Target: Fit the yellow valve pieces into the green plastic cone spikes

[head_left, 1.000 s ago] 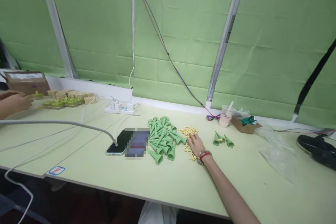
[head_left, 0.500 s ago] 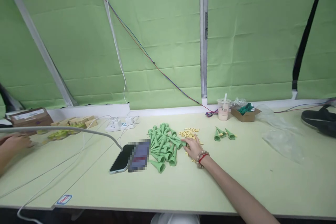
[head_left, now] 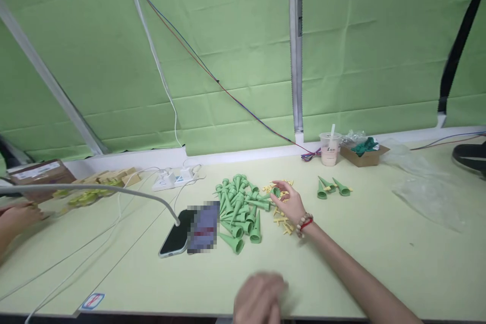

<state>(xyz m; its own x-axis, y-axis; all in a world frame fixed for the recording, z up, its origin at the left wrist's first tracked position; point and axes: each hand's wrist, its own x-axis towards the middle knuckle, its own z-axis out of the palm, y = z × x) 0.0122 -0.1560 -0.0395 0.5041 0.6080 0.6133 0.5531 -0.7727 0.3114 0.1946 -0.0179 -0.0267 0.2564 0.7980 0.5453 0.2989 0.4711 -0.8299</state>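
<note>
Beside a heap of green plastic cones (head_left: pixel 237 207), my right hand (head_left: pixel 292 205) has thumb and fingers closed around one green cone (head_left: pixel 276 192), its wide mouth toward the palm. Small yellow pegs (head_left: pixel 283 223) lie loose around and under this hand, partly hidden by it. My left hand (head_left: pixel 260 298) is at the table's front edge, smeared by motion, so its fingers cannot be made out. Farther right, a few green cones (head_left: pixel 343 188) lie apart from the heap with yellow pieces at them.
Two phones, one (head_left: pixel 178 233) on a grey cable, lie left of the heap. A power strip (head_left: pixel 172 178), a drink cup (head_left: pixel 329 149), a small carton (head_left: pixel 364 156) and plastic bags (head_left: pixel 429 202) stand or lie farther back. Another person's hand (head_left: pixel 21 216) is at far left.
My left hand has come into view at the bottom. My right hand has drawn slightly away from the heap with a green cone. The camera view has shifted a little.
</note>
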